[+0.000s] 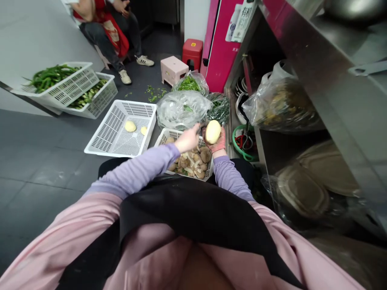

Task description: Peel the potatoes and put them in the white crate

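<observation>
Gripping a pale-yellow, oval, smooth potato (213, 132) near a white plastic basket (168, 133), the fingers of the right hand (221, 141) are holding it beside the left hand (188, 139), whose grip cannot be made out, seemingly for peeling, the next stroke probably calling for a turn.

Even light glares on the metal vessel (356, 11), shadow dims the shelf (272, 151), and wide-angle distortion stretches the edges.
</observation>
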`<control>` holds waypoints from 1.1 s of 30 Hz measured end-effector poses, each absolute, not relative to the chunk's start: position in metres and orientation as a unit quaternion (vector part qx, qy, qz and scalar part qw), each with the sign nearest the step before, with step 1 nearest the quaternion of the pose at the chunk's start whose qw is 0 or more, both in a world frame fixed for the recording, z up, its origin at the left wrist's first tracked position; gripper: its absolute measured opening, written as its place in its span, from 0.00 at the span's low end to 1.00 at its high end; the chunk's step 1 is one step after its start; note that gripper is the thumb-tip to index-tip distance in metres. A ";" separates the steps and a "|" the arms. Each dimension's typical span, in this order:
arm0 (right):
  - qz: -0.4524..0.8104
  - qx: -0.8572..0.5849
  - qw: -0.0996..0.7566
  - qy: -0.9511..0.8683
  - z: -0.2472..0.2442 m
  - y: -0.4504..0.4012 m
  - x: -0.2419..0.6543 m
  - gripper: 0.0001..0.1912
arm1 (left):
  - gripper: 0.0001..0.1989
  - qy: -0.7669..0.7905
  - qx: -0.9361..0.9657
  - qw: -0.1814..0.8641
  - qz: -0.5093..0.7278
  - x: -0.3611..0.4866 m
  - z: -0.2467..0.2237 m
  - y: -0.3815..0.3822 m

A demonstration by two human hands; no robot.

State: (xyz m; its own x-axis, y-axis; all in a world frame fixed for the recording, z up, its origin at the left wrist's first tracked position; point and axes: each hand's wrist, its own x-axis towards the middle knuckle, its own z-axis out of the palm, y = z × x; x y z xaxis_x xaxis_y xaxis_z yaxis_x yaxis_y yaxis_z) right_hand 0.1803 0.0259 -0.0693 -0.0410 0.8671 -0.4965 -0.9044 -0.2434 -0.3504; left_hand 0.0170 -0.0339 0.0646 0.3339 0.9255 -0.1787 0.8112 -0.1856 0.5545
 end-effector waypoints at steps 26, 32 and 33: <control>0.716 -0.398 0.573 0.018 -0.020 0.013 0.146 0.24 | 0.36 0.539 0.823 0.177 -0.018 0.013 0.055 -0.045; 0.660 -0.473 0.571 0.123 -0.027 0.017 0.136 0.18 | 0.37 0.566 0.809 0.155 -0.036 -0.003 -0.002 -0.094; 0.651 -0.479 0.574 0.130 -0.030 0.019 0.139 0.19 | 0.36 0.566 0.807 0.162 -0.040 -0.009 -0.009 -0.099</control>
